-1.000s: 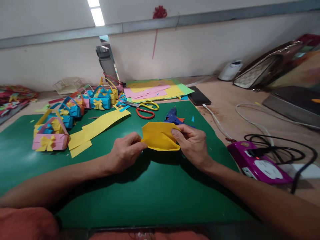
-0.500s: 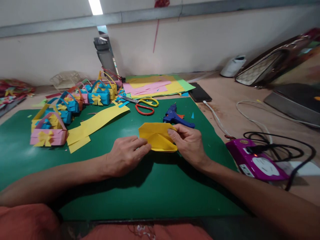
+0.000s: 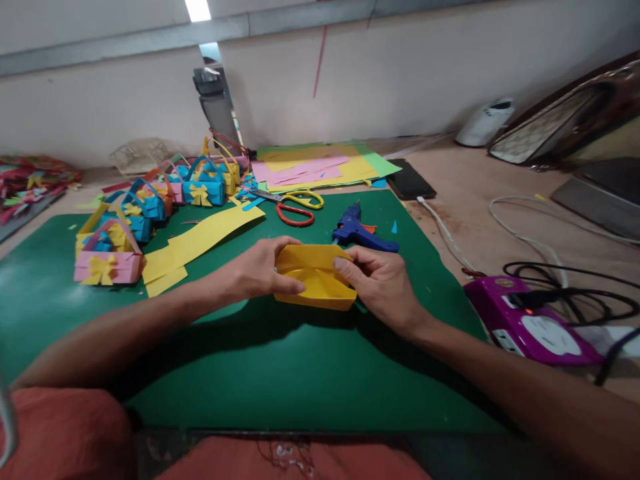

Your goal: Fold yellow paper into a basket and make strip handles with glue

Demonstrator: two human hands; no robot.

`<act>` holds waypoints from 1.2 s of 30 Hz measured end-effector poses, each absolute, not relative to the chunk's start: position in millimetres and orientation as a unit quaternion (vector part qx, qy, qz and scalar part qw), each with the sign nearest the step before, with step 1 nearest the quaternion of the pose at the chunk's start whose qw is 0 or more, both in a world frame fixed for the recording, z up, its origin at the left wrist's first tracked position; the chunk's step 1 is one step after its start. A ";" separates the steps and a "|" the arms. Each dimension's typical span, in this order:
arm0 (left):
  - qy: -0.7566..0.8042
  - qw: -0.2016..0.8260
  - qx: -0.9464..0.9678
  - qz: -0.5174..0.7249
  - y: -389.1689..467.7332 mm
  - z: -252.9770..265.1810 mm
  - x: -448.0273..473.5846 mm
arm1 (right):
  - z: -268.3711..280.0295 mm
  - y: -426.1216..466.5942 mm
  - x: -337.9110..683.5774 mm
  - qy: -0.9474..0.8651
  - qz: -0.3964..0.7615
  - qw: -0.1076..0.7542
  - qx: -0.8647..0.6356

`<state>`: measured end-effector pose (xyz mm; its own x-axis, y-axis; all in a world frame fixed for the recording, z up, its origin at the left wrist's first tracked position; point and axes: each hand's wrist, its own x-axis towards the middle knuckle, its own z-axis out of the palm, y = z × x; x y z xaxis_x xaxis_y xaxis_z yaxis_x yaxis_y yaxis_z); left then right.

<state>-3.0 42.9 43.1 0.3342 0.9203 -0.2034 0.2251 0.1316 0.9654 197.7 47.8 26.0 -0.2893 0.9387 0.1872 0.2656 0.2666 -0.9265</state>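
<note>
A folded yellow paper box [image 3: 315,293] is held between my two hands above the green mat [image 3: 280,380], its hollow inside facing me. My left hand [image 3: 265,270] grips the box's left end, thumb across the front edge and fingers behind. At the right end, my right hand [image 3: 383,283] pinches the paper wall between thumb and fingers. Just beyond the right hand lies a blue glue gun [image 3: 357,230]. Scissors [image 3: 295,207] with red and yellow handles rest behind the box.
Several small paper baskets [image 3: 107,267] with bows stand at the left, beside yellow paper strips [image 3: 205,237]. Coloured sheets [image 3: 320,167] are stacked at the back. A phone [image 3: 413,180] and a purple power strip [image 3: 525,327] with cables lie on the right.
The yellow paper has opened from a flatter fold into a box shape. My left hand has shifted from the lower front corner to wrap around the left end. My right hand keeps its pinch.
</note>
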 end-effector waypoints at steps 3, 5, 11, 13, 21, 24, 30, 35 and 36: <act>0.488 0.606 0.558 0.288 49.5 38.9 -4.7 | 29.9 47.4 197.9 -0.681 0.432 0.392 -0.442; 0.499 0.605 0.552 0.283 50.9 38.9 -5.6 | 31.4 47.6 198.1 -0.680 0.439 0.387 -0.441; 0.533 0.613 0.524 0.257 48.6 48.7 0.0 | 33.7 47.9 198.2 -0.675 0.467 0.374 -0.431; 0.526 0.624 0.517 0.257 48.5 48.7 1.2 | 34.1 47.8 198.3 -0.675 0.477 0.368 -0.426; 0.484 0.635 0.541 0.264 46.2 41.1 -0.2 | 39.0 47.8 200.7 -0.675 0.499 0.332 -0.430; 0.509 0.588 0.574 0.258 42.9 47.8 4.7 | 47.9 47.7 200.5 -0.667 0.556 0.280 -0.410; 0.509 0.548 0.621 0.233 37.5 52.8 15.2 | 58.9 46.8 196.1 -0.730 0.475 0.195 -0.451; 0.496 0.590 0.598 0.222 32.3 51.1 17.3 | 55.9 45.1 195.0 -0.727 0.488 0.202 -0.439; 0.494 0.600 0.588 0.222 31.7 51.2 17.0 | 55.7 44.6 195.2 -0.724 0.493 0.203 -0.438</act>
